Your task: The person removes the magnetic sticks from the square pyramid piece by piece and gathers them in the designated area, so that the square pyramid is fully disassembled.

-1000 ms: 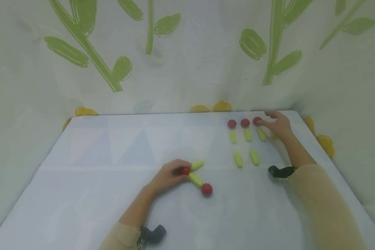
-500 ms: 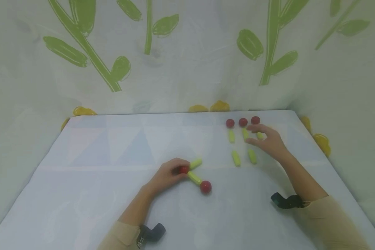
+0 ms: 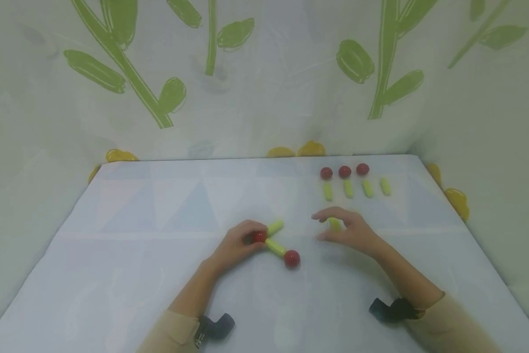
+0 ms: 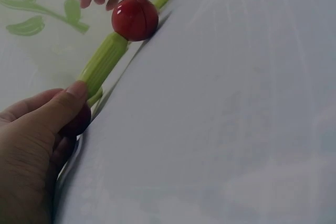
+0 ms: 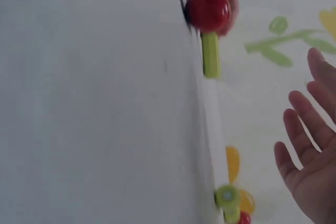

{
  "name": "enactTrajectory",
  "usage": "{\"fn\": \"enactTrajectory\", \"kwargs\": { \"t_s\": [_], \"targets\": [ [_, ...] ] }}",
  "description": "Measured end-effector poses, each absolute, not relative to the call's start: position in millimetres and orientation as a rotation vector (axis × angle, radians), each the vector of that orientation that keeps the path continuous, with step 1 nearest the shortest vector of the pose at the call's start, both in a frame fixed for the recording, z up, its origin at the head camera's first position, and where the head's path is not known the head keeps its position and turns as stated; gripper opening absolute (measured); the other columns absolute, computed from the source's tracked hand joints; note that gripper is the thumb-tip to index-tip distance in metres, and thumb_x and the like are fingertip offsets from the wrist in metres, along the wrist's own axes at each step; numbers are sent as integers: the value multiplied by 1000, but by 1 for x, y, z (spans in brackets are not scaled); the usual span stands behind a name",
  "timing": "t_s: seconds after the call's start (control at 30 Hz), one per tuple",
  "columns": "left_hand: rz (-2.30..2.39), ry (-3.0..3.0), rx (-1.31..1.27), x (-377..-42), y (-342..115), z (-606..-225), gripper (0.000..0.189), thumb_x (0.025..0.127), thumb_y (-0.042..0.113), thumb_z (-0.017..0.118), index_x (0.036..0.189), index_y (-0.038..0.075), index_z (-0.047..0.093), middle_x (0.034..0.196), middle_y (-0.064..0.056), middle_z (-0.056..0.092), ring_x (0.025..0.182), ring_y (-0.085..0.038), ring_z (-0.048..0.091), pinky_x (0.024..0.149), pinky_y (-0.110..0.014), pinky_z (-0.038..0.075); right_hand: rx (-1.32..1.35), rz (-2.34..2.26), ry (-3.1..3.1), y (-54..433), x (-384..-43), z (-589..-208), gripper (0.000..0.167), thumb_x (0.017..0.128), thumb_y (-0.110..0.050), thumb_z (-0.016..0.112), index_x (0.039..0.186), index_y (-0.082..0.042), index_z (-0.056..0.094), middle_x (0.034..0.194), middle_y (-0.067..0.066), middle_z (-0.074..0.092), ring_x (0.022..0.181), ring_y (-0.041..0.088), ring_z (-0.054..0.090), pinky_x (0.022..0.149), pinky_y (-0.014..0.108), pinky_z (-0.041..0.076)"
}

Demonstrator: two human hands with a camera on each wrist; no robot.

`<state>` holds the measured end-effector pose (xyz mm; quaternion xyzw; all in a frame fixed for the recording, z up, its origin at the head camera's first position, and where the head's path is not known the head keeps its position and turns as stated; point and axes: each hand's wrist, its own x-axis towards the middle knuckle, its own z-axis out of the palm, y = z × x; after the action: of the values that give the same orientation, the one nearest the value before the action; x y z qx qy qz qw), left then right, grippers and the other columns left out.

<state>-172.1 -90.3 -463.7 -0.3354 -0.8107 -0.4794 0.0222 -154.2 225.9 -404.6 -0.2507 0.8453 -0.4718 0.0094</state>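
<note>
Part-joined ball-and-stick piece (image 3: 275,247) is gripped by left fingers (image 3: 253,226); three balls (image 3: 344,171), several sticks (image 3: 348,189) left loose; right fingers (image 3: 336,212) parted, empty.

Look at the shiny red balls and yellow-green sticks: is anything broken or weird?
Nothing looks broken or spilled. One part looks lopsided: at the shiny red ball in the person's left hand, one yellow-green stick leads to another shiny red ball, but the other yellow-green stick has a bare far end.
</note>
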Motion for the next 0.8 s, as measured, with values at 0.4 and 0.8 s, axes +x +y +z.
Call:
{"fn": "enactTrajectory", "kwargs": {
  "t_s": [0.4, 0.8],
  "targets": [
    [-1478, -2498, -1057, -174, -91, -467, 38, 77, 13, 76, 113, 11, 65, 111, 0, 64, 107, -15, 58, 95, -29, 47, -1263, -1297, 2377, 184, -146, -426, 36, 79, -13, 76, 113, -10, 67, 110, -2, 65, 105, 11, 58, 92, 25, 49],
    [-1466, -2503, -1065, -174, -91, -466, 38, 77, 13, 76, 113, 12, 65, 112, 0, 64, 107, -16, 59, 95, -30, 47, -1215, -1109, 2408, 173, -146, -436, 33, 80, -15, 75, 112, -18, 66, 109, -6, 61, 101, 8, 56, 87, 25, 51]
  ]
}}
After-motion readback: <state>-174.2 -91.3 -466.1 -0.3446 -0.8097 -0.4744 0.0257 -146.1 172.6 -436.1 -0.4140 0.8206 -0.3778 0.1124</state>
